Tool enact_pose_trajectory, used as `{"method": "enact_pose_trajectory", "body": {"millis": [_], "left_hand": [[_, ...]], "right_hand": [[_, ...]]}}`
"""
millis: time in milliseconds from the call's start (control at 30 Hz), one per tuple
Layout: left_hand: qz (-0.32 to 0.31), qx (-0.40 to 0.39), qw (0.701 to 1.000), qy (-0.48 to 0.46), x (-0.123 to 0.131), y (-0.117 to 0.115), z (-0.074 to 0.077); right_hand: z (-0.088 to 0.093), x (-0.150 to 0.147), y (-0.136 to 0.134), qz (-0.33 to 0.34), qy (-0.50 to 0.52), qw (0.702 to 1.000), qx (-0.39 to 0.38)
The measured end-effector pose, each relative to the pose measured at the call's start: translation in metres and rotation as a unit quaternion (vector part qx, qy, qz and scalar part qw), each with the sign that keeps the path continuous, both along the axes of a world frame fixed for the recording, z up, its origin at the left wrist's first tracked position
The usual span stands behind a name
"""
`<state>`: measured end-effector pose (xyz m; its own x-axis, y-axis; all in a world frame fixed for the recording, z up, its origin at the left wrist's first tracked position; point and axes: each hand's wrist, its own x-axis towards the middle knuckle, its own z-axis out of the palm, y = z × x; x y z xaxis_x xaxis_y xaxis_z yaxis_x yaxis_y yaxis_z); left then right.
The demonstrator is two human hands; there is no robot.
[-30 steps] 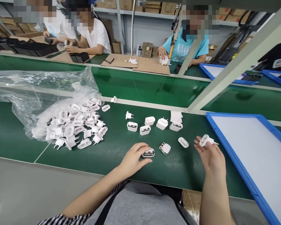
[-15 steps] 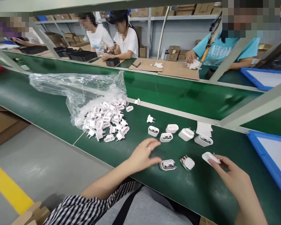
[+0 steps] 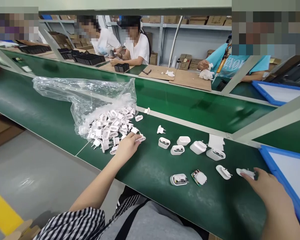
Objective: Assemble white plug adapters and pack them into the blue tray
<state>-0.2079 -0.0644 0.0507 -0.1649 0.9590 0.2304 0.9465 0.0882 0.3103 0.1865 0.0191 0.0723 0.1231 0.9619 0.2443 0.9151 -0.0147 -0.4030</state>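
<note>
My left hand point(image 3: 128, 146) is closed on a white two-pin plug cap point(image 3: 141, 138) at the right edge of a heap of similar plug caps point(image 3: 106, 133). At the right, my right hand point(image 3: 271, 188) pinches another white plug cap point(image 3: 245, 172) between thumb and fingers, low over the green table. Just left of it a loose plug cap point(image 3: 224, 172) lies with its pins to the right. A small circuit board point(image 3: 199, 177) and an open white charger housing point(image 3: 179, 179) with electronics inside lie between my hands.
Behind them stand several white charger housings point(image 3: 177, 150), a white paper piece point(image 3: 216, 142) and a single plug cap point(image 3: 161, 129). A clear plastic bag point(image 3: 90, 91) lies behind the heap. A blue-framed board point(image 3: 287, 176) borders the right side. Co-workers sit beyond the green divider point(image 3: 170, 103).
My left hand has moved left from beside the housing to the heap and closed on a plug cap. My right hand has shifted right, and a plug cap lies loose where it was.
</note>
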Motion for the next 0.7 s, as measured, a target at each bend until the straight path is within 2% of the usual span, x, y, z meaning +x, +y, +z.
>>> {"method": "enact_pose_trajectory", "body": {"millis": [67, 100, 133, 167, 233, 300, 333, 433, 533, 600, 700], "left_hand": [[-0.085, 0.118, 0.989, -0.037, 0.017, -0.006, 0.006], [-0.131, 0.167, 0.976, -0.045, 0.028, -0.008, 0.009], [-0.175, 0.204, 0.962, -0.047, 0.041, -0.011, 0.011], [-0.212, 0.23, 0.949, -0.044, 0.054, -0.013, 0.013], [-0.273, 0.258, 0.926, -0.036, 0.081, -0.018, 0.015], [-0.322, 0.274, 0.905, -0.036, 0.101, -0.023, 0.013], [-0.336, 0.277, 0.899, -0.042, 0.108, -0.025, 0.011], [-0.318, 0.221, 0.916, -0.108, 0.115, -0.031, 0.002], [-0.253, 0.113, 0.942, -0.188, 0.114, -0.036, -0.007], [-0.233, 0.077, 0.95, -0.193, 0.116, -0.039, -0.013], [-0.229, 0.079, 0.957, -0.16, 0.123, -0.042, -0.022]], "right_hand": [[0.008, -0.026, -0.023, -0.047, 0.014, 0.998, -0.039], [0.012, -0.043, -0.036, -0.018, 0.062, 0.996, -0.056], [0.014, -0.062, -0.048, 0.041, 0.132, 0.988, -0.074], [0.014, -0.08, -0.059, 0.117, 0.204, 0.967, -0.101], [0.011, -0.111, -0.072, 0.252, 0.289, 0.909, -0.16], [0.006, -0.129, -0.077, 0.318, 0.329, 0.867, -0.198], [0.004, -0.132, -0.078, 0.331, 0.338, 0.856, -0.21], [-0.001, -0.124, -0.08, 0.313, 0.346, 0.858, -0.214], [-0.006, -0.109, -0.082, 0.227, 0.407, 0.87, -0.163], [-0.012, -0.102, -0.084, 0.174, 0.47, 0.856, -0.129], [-0.024, -0.098, -0.088, 0.152, 0.499, 0.844, -0.13]]}}
